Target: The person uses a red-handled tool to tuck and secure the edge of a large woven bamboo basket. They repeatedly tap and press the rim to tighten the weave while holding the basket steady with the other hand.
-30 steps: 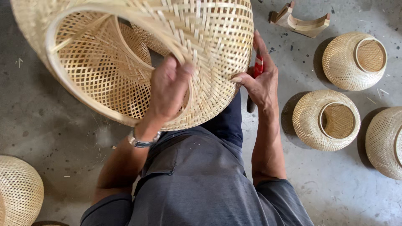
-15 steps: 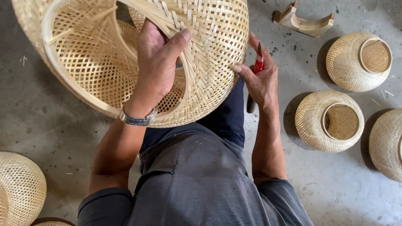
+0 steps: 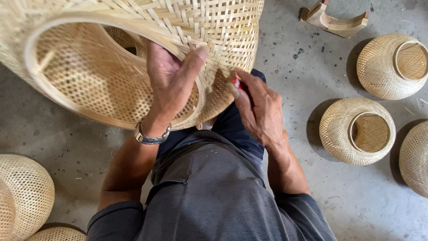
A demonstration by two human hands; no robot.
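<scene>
You have a large woven bamboo basket [image 3: 133, 53] lying on its side across your lap, above your grey trousers [image 3: 209, 187], its open mouth turned toward you. The outer wall is a tight pale-yellow plait; the inside shows a looser, open lattice, and a smooth bent strip runs round the rim.

Your left hand [image 3: 171, 82] reaches into the basket's mouth from below, fingers stretched nearly flat and spread against the rim, thumb pointing up along the outer weave. It presses on the basket and does not close round anything. A metal wristwatch [image 3: 151, 136] sits on that wrist.

Your right hand [image 3: 258, 109] rests just right of the basket's rim, fingers curled and pinched on a small red tool [image 3: 236, 83] whose tip meets the frayed edge of the weave. Most of the tool is hidden by your fingers.

Right of the basket, three smaller woven baskets [image 3: 356, 131] stand on the concrete floor [image 3: 294, 67], with a curved wooden piece [image 3: 334, 20] beyond them. More rounded baskets lie below the large basket's left end.
</scene>
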